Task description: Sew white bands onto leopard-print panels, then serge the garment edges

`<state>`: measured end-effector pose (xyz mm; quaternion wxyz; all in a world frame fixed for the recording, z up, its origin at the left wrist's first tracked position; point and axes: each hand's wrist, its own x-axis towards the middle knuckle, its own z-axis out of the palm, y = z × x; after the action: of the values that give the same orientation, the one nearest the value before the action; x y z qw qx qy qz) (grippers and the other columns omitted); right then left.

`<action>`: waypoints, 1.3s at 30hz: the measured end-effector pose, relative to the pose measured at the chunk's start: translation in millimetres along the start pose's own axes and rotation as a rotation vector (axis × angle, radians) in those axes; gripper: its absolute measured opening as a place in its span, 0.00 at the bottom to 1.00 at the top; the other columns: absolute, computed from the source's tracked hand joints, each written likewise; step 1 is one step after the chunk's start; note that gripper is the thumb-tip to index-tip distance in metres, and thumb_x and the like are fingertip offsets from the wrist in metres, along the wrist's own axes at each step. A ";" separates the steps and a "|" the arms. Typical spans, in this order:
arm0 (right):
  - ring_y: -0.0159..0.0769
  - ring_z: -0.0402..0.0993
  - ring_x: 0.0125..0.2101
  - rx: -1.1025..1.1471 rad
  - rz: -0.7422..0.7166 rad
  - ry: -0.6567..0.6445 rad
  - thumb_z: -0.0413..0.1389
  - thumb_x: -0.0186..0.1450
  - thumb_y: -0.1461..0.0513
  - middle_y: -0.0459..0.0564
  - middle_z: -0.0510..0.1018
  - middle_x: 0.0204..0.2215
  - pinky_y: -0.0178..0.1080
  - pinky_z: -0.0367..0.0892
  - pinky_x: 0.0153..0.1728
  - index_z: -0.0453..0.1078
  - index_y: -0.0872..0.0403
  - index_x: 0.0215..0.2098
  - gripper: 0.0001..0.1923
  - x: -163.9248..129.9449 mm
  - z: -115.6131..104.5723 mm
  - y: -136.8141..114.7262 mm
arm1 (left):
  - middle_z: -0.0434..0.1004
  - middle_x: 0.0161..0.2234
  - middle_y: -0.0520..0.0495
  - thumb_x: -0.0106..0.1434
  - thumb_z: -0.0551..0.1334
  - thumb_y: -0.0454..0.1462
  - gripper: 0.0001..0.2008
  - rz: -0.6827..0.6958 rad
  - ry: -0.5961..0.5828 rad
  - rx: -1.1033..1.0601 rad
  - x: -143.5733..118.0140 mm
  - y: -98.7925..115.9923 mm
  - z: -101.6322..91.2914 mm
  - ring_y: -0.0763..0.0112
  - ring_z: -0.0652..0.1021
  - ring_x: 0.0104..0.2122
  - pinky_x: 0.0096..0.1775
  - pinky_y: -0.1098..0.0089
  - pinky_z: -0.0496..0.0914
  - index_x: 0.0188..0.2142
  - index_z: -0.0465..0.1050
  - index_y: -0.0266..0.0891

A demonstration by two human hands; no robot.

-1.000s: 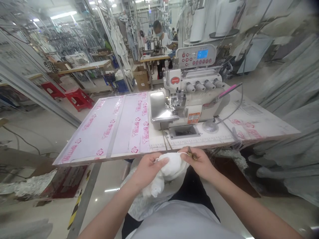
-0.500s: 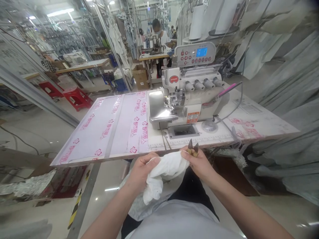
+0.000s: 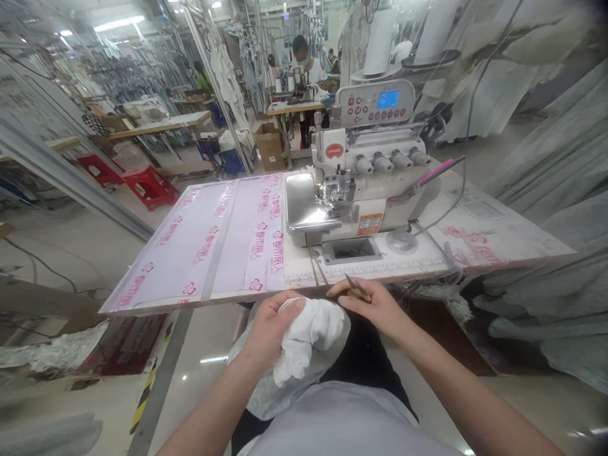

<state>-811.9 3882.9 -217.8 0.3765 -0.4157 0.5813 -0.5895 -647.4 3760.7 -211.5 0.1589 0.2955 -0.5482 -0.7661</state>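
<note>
Room: garment workshop, rows of sewing stations and hanging fabric toward the top of the frame; another person sits at a far station, upper centre.
Counter: pale counter (image 3: 223, 240) wrapped in printed film, spanning the middle of the frame; an overlock machine (image 3: 361, 183) stands on it, right of centre.
Cloth: white cloth (image 3: 311, 332) bunched in the lap, lower centre, just below the near counter edge.
Left hand: left hand (image 3: 270, 323) clenched on the cloth's upper left fold, thumb on top.
Right hand: right hand (image 3: 375, 304) closed around thread snips (image 3: 354, 286), blades pointing up and left toward the counter edge; fingertips just beside the cloth.
Risk 1: judged that the blade tips sit close to the left thumb and the cloth; a slip could nick skin or cut fabric.
Risk 2: cloth is wadded, so a hidden layer could get caught in a snip.
Risk 3: loose end hangs low; it may slide off the lap.
</note>
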 end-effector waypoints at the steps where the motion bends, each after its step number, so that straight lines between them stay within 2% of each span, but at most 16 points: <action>1: 0.38 0.69 0.37 -0.033 -0.013 -0.036 0.58 0.58 0.57 0.50 0.74 0.34 0.38 0.62 0.39 0.71 0.55 0.36 0.11 0.8 1.6 -5.1 | 0.67 0.20 0.55 0.55 0.63 0.42 0.10 0.001 -0.020 0.006 -0.3 -0.3 0.0 0.80 0.65 0.20 0.24 0.78 0.59 0.26 0.71 0.36; 3: 0.38 0.69 0.36 -0.056 -0.017 -0.078 0.57 0.58 0.57 0.50 0.74 0.34 0.37 0.62 0.38 0.71 0.56 0.37 0.12 3.2 8.2 -11.5 | 0.68 0.20 0.55 0.55 0.63 0.42 0.10 0.009 -0.056 0.018 -0.4 -1.3 0.1 0.80 0.64 0.20 0.24 0.78 0.58 0.27 0.71 0.36; 5: 0.34 0.68 0.29 -0.049 0.014 -0.110 0.56 0.58 0.56 0.47 0.73 0.27 0.36 0.62 0.32 0.70 0.57 0.31 0.11 5.9 17.0 -11.6 | 0.68 0.21 0.54 0.56 0.62 0.41 0.09 0.026 -0.060 0.025 -0.4 -2.3 0.2 0.80 0.65 0.20 0.24 0.78 0.58 0.29 0.72 0.37; 8: 0.31 0.63 0.23 0.026 -0.002 -0.053 0.56 0.58 0.53 0.44 0.67 0.19 0.34 0.59 0.27 0.67 0.57 0.24 0.14 6.2 26.9 -4.6 | 0.70 0.22 0.53 0.55 0.63 0.40 0.07 0.072 -0.002 0.011 -2.1 -1.7 1.0 0.79 0.66 0.22 0.25 0.78 0.59 0.30 0.73 0.37; 12: 0.34 0.65 0.26 0.118 -0.096 0.053 0.57 0.57 0.54 0.45 0.68 0.21 0.36 0.61 0.29 0.68 0.56 0.24 0.13 -0.4 30.3 2.2 | 0.70 0.24 0.52 0.52 0.65 0.39 0.07 0.116 0.066 -0.043 -7.1 1.7 3.6 0.79 0.66 0.23 0.25 0.78 0.59 0.27 0.75 0.36; 16: 0.35 0.65 0.27 0.125 -0.113 0.046 0.56 0.58 0.55 0.46 0.68 0.21 0.36 0.61 0.30 0.68 0.55 0.24 0.12 -3.6 30.5 1.5 | 0.68 0.21 0.53 0.52 0.65 0.40 0.09 0.076 0.062 -0.107 -8.5 1.5 5.4 0.80 0.65 0.21 0.24 0.78 0.59 0.26 0.73 0.35; 20: 0.33 0.63 0.25 0.139 -0.082 0.016 0.56 0.58 0.54 0.45 0.66 0.21 0.35 0.58 0.28 0.67 0.55 0.23 0.13 -2.1 31.8 -0.7 | 0.67 0.20 0.54 0.51 0.66 0.44 0.13 0.036 0.051 -0.050 -5.5 -0.5 6.9 0.80 0.64 0.19 0.23 0.78 0.58 0.26 0.71 0.35; 23: 0.30 0.59 0.23 0.177 -0.048 0.011 0.57 0.58 0.53 0.43 0.63 0.20 0.34 0.55 0.26 0.65 0.56 0.22 0.15 -2.0 33.1 -1.3 | 0.68 0.21 0.54 0.47 0.68 0.43 0.13 0.030 0.053 0.073 -4.5 0.5 9.7 0.80 0.65 0.20 0.23 0.78 0.60 0.26 0.71 0.35; 26: 0.29 0.57 0.22 0.235 -0.016 0.012 0.58 0.57 0.53 0.43 0.62 0.19 0.33 0.53 0.25 0.64 0.56 0.22 0.16 -2.6 34.2 -1.1 | 0.68 0.21 0.55 0.48 0.68 0.41 0.12 0.018 0.071 0.122 -5.5 1.6 11.9 0.81 0.65 0.20 0.24 0.79 0.60 0.25 0.70 0.35; 34: 0.24 0.49 0.18 0.445 0.085 0.039 0.61 0.52 0.54 0.39 0.58 0.16 0.31 0.46 0.20 0.65 0.57 0.22 0.16 0.7 36.1 2.2 | 0.69 0.21 0.54 0.50 0.67 0.40 0.11 -0.029 -0.011 -0.016 -7.0 -3.4 9.4 0.82 0.65 0.19 0.23 0.79 0.59 0.29 0.71 0.36; 39: 0.23 0.46 0.17 0.462 0.089 0.050 0.62 0.52 0.54 0.38 0.55 0.15 0.31 0.44 0.19 0.65 0.58 0.22 0.16 2.0 36.5 5.0 | 0.70 0.22 0.53 0.49 0.67 0.40 0.12 -0.021 0.002 -0.033 -7.8 -5.0 8.9 0.81 0.65 0.19 0.22 0.79 0.58 0.29 0.70 0.35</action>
<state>-779.0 3867.2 -223.5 0.4728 -0.2774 0.4578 -0.7000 -646.6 3773.5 -212.0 0.1562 0.2994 -0.5322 -0.7763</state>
